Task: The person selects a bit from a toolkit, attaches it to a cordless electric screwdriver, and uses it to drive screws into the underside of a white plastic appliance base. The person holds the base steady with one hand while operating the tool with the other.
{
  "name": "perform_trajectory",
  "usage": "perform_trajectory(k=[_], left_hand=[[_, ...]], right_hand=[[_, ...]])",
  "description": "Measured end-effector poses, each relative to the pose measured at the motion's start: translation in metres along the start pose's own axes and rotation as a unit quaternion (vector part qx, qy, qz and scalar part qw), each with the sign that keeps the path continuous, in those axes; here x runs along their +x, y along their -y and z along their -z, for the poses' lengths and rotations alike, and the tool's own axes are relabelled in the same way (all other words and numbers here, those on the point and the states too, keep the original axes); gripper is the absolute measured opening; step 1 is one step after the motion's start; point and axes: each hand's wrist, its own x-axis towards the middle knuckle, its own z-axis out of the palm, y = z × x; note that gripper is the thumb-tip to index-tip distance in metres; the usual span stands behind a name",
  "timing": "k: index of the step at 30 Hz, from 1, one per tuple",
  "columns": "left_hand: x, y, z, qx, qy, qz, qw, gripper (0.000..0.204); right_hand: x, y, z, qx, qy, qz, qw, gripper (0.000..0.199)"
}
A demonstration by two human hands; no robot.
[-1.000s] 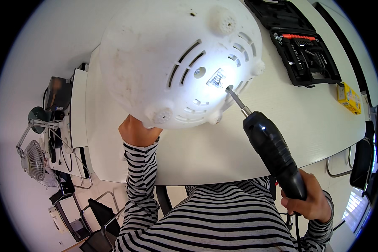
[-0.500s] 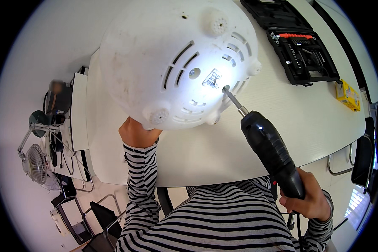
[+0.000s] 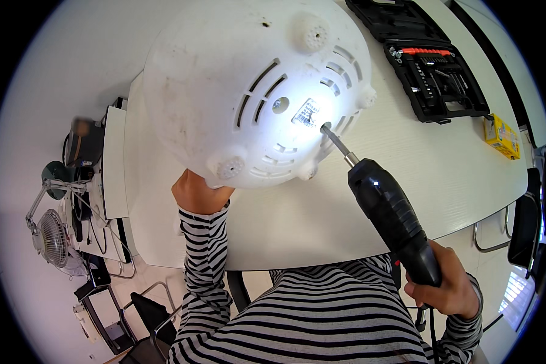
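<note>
A rounded white plastic appliance housing (image 3: 200, 91) is tilted up above the table, its vented underside with feet and a small label facing me. My left hand (image 3: 200, 193) grips its lower edge, the fingers hidden behind it. In my right hand (image 3: 448, 284) is a black power screwdriver (image 3: 385, 209), held by its rear handle with the fingers wrapped round. Its long metal bit reaches into a recessed hole beside the label, and a bright patch of light falls there. Whether the bit sits on a screw inside cannot be seen.
At the far right of the white table (image 3: 297, 233) lies an open black tool case (image 3: 428, 109) with bits and sockets. Beside it is a yellow box (image 3: 502, 137). A desk lamp (image 3: 56, 179), a fan (image 3: 51, 236) and chairs stand to the left.
</note>
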Motion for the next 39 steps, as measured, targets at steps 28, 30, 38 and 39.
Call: perform_trajectory(k=[28,30,38,39], left_hand=[[0.0032,-0.0032,0.0003,0.011,0.004,-0.007,1.0,0.049],[0.0032,-0.0032,-0.0004,0.007,0.0,-0.008,1.0,0.049],[0.0022,-0.0005,-0.0015,0.005,0.004,-0.005,1.0,0.051],[0.0025,-0.0008,-0.0014,0.004,0.003,-0.007,1.0,0.051]], right_hand=[[0.0031,0.0001,0.0026,-0.008,0.016,0.013,1.0,0.038],[0.003,-0.0011,0.002,0.008,0.013,0.012,1.0,0.038],[0.0033,-0.0011,0.0018,0.013,0.006,0.005,1.0,0.038],[0.0035,-0.0013,0.0015,0.023,0.007,0.003,1.0,0.038]])
